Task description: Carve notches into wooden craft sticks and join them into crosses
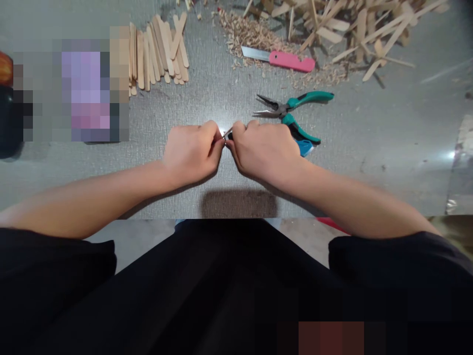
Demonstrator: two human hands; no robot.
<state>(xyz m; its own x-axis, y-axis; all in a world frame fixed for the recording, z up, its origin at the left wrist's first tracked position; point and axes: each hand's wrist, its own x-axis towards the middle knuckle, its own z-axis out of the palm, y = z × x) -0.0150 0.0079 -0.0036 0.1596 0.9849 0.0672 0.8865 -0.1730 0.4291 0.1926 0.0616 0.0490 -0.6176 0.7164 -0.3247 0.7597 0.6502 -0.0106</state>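
Two bare hands meet over the near part of the grey, finely textured tabletop [369,128], their fingertips almost touching. Both are closed in a pinch: the left hand [192,150] and the right hand [266,150] grip a small, thin piece [227,132] between them, with a bit of black showing by the right fingers. Too little of it is visible to tell its full shape or material.

Just beyond the right hand lie long-nosed pliers [283,109] with teal-and-black handles, jaws spread and pointing left. A blue object [306,148], partly hidden, sits beside the right wrist and next to the lower handle of the pliers.

Farther back is a pink-handled knife [291,61], its blade out and pointing left, lying along the edge of a scatter of pale wood shavings [251,32]. Behind and to the right of it, flat wooden sticks are heaped in a loose, crisscrossed pile [362,24]. On the left, beyond the left hand, more rounded-end wooden sticks [158,49] lie side by side in an uneven row, a few crossing at its right end. Beside that row, a purple object [84,88] is blurred by large pixels. A dark object [9,123] and a shiny orange-brown one [5,69] show at the left edge.
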